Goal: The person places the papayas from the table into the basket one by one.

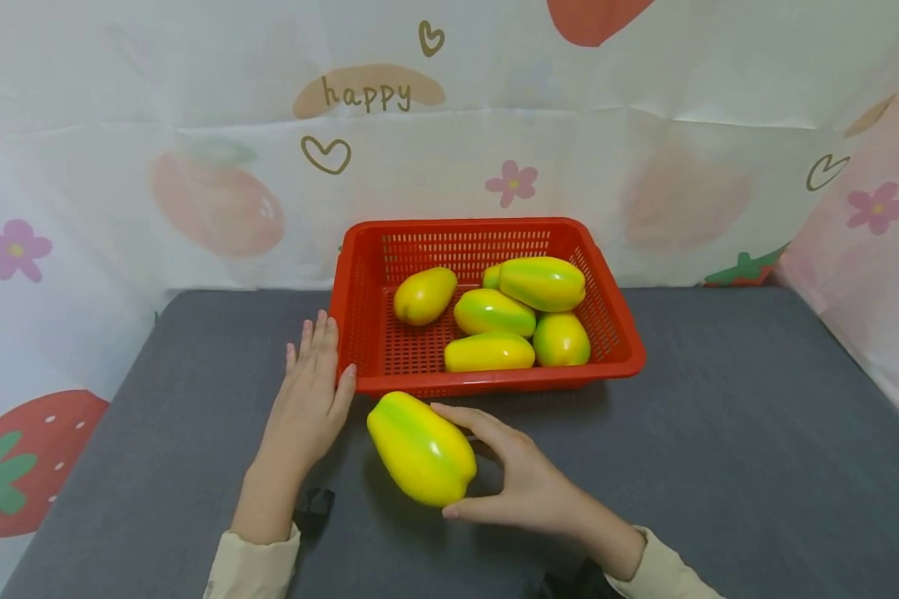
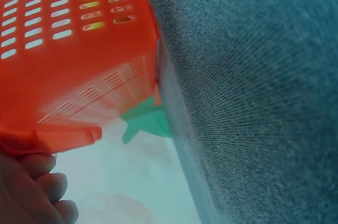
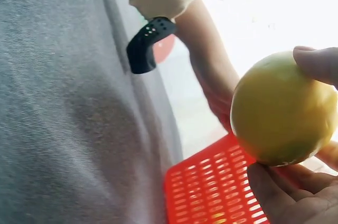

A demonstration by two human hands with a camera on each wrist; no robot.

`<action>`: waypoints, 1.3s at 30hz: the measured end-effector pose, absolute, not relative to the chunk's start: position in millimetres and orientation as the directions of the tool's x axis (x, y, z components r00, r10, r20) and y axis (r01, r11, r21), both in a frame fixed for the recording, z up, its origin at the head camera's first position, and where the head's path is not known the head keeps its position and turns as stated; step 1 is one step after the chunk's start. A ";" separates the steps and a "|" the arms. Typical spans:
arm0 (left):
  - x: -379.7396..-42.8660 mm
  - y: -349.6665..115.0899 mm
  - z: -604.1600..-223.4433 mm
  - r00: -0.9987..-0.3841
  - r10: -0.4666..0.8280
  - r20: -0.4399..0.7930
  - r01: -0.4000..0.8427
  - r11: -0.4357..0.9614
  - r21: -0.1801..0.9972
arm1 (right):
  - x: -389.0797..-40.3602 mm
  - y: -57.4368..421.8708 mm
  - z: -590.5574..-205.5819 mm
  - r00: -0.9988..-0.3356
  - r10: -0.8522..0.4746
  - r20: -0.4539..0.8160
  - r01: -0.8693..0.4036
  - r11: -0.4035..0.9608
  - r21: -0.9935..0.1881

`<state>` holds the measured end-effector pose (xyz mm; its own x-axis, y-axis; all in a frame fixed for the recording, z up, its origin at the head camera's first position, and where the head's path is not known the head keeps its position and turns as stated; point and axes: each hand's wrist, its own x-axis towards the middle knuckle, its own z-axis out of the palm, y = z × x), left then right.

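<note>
My right hand point(image 1: 524, 474) holds a yellow-green papaya point(image 1: 422, 449) between thumb and fingers, in front of the red plastic basket point(image 1: 487, 383). In the right wrist view, the same papaya point(image 3: 280, 113) fills the grip of the right hand point(image 3: 296, 197). With fingers straight, my left hand point(image 1: 307, 399) rests along the basket's left side. Its fingers point(image 2: 53, 186) show by the basket rim point(image 2: 68, 137) in the left wrist view. Inside the basket, one papaya point(image 1: 424, 296) lies apart on the left, and several more point(image 1: 494, 313) are grouped on the right.
A dark grey cloth-covered table point(image 1: 727, 449) extends on both sides of the basket. Behind it hangs a white printed sheet point(image 1: 434, 166) with fruit, hearts and flowers, close to the basket's back. A black strap point(image 3: 150, 44) is on the left wrist.
</note>
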<state>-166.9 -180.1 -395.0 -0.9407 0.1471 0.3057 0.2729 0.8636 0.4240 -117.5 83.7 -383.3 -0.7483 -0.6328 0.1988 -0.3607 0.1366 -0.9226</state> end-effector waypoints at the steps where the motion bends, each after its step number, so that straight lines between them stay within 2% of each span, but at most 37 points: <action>1: -166.8 -180.3 -395.0 -0.941 0.146 0.305 0.272 0.864 0.424 | -118.0 83.2 -382.0 -0.750 -0.627 0.210 -0.368 0.131 -0.921; 14: -167.3 -180.5 -393.4 -0.943 0.152 0.295 0.273 0.860 0.431 | -125.1 77.8 -374.0 -0.759 -0.570 0.316 -0.454 0.114 -0.884; 23: -167.3 -180.2 -393.7 -0.944 0.146 0.295 0.267 0.865 0.426 | -134.3 74.9 -365.6 -0.761 -0.517 0.391 -0.544 0.183 -0.819; 28: -167.0 -180.1 -393.7 -0.943 0.143 0.300 0.265 0.868 0.421 | -137.3 73.5 -363.1 -0.766 -0.505 0.397 -0.540 0.171 -0.824; 39: -166.3 -180.5 -393.6 -0.945 0.142 0.296 0.264 0.863 0.431 | -148.7 69.2 -361.4 -0.820 -0.452 0.352 -0.470 0.181 -0.864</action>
